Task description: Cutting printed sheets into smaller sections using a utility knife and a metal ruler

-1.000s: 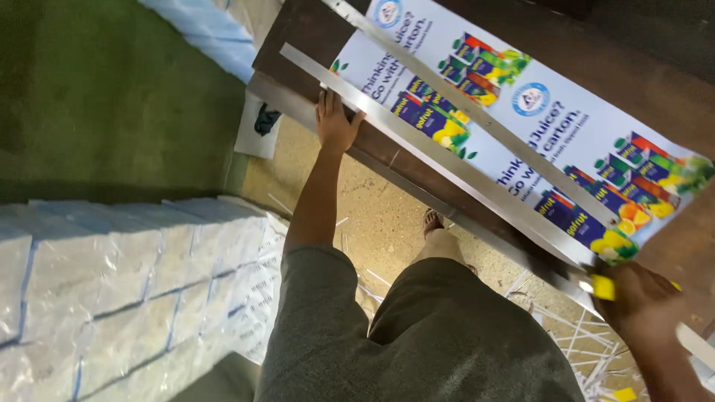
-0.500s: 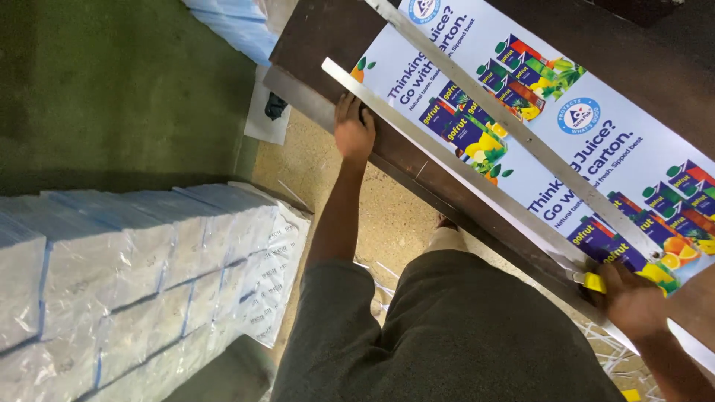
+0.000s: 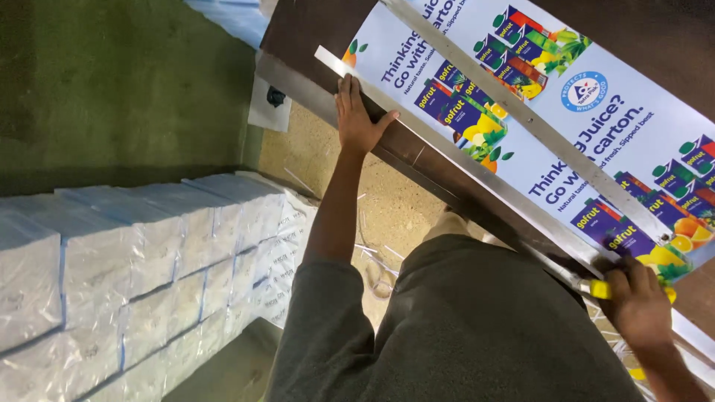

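The left hand [image 3: 360,119] presses flat, fingers spread, on the ruler [image 3: 462,160] at 11 o'clock; the right hand [image 3: 642,307] grips a knife [image 3: 596,289] at 4 o'clock, the poster [image 3: 551,112] cut barely begun.

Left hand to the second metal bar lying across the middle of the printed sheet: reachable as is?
Probably yes. The left hand presses the near metal straightedge; the second bar lies just beyond on the printed sheet, with only flat sheet between. The right hand holds a yellow-handled cutter.
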